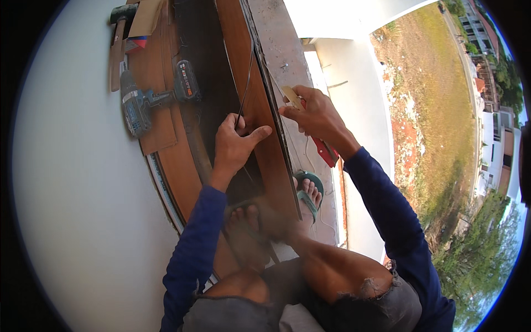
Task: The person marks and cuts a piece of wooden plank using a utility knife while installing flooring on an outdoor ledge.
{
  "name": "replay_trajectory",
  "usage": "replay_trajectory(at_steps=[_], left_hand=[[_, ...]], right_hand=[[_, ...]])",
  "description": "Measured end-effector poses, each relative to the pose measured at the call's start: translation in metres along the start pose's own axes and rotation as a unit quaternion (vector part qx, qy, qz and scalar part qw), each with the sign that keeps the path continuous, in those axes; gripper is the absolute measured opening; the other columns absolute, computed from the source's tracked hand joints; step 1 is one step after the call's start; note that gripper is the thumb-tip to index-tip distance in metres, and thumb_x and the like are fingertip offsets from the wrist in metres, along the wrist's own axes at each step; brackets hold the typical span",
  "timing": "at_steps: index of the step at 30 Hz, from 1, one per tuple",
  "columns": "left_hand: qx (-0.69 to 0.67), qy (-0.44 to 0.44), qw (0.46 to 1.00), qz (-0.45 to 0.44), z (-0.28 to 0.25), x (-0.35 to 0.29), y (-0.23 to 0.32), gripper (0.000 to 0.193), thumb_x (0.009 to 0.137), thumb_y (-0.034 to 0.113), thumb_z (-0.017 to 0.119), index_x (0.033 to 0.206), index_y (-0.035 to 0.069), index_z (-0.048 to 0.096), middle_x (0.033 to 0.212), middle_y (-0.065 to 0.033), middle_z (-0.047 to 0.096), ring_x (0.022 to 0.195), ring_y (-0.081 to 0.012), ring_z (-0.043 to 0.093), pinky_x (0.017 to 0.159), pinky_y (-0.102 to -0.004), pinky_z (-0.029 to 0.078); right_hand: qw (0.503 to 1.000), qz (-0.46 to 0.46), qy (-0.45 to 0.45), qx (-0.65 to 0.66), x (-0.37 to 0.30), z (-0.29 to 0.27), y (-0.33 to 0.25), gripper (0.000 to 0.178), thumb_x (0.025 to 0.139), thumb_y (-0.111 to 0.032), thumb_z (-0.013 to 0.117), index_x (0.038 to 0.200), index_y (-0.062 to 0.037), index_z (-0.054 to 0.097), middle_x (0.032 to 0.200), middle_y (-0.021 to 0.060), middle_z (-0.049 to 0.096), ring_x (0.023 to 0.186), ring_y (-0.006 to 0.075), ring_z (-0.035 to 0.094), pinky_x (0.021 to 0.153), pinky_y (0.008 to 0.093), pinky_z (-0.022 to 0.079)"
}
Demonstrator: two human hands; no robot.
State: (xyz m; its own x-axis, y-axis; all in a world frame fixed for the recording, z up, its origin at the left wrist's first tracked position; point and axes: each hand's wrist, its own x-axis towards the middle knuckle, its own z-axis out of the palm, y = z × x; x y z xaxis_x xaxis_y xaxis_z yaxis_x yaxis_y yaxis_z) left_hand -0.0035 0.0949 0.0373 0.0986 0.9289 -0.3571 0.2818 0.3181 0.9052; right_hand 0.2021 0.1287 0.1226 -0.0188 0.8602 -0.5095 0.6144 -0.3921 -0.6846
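A long reddish-brown wooden board [272, 157] runs away from me between my legs, tilted, with a dark edge on its right side. My left hand [237, 143] is over the board, its fingers closed around a thin dark strip [246, 83] and the thumb out to the right. The strip rises from the hand toward the board's far part. Right of the board, my right hand [318, 115] grips a red-handled tool [325, 151]. A tan, flat piece [291, 98] sticks out past its thumb; whether it belongs to the tool cannot be told.
A blue-and-black cordless drill [137, 105] lies on brown boards [182, 149] at left, against a white wall [72, 166]. Beyond it is a dark-headed mallet [123, 14]. A ledge with a screw [284, 65] and thin string lies right of the board, near my sandalled foot [310, 193].
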Motion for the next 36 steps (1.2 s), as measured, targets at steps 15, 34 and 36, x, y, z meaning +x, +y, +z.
replay_trajectory(at_steps=[15, 34, 36], left_hand=[[0.253, 0.012, 0.962, 0.098, -0.045, 0.117, 0.093, 0.030, 0.091, 0.027, 0.070, 0.103, 0.000, 0.070, 0.075, -0.0084, 0.067, 0.063, -0.0188, 0.065, 0.059, -0.0345, 0.051], [0.316, 0.017, 0.947, 0.057, -0.033, 0.117, 0.088, 0.024, 0.095, 0.024, 0.059, 0.092, 0.000, 0.060, 0.072, -0.0145, 0.066, 0.057, -0.0245, 0.067, 0.061, -0.0406, 0.052], [0.157, 0.037, 0.986, -0.038, -0.001, 0.104, 0.093, 0.024, 0.100, 0.023, 0.052, 0.096, -0.001, 0.056, 0.063, -0.0075, 0.058, 0.047, -0.0181, 0.061, 0.048, -0.0342, 0.049]], right_hand=[[0.962, 0.015, -0.045, 0.268, 0.001, 0.037, 0.036, 0.028, 0.084, -0.016, 0.077, 0.098, 0.0039, 0.064, 0.066, 0.0025, 0.058, 0.051, 0.0090, 0.056, 0.047, 0.0256, 0.046], [0.952, 0.023, -0.039, 0.302, 0.006, 0.043, 0.041, 0.026, 0.078, -0.017, 0.082, 0.085, 0.0013, 0.066, 0.063, 0.0036, 0.060, 0.049, 0.0111, 0.057, 0.046, 0.0277, 0.046], [0.956, 0.040, -0.016, 0.289, 0.001, 0.048, 0.045, 0.027, 0.077, -0.019, 0.082, 0.088, 0.0006, 0.068, 0.066, 0.0058, 0.063, 0.053, 0.0131, 0.061, 0.050, 0.0290, 0.049]])
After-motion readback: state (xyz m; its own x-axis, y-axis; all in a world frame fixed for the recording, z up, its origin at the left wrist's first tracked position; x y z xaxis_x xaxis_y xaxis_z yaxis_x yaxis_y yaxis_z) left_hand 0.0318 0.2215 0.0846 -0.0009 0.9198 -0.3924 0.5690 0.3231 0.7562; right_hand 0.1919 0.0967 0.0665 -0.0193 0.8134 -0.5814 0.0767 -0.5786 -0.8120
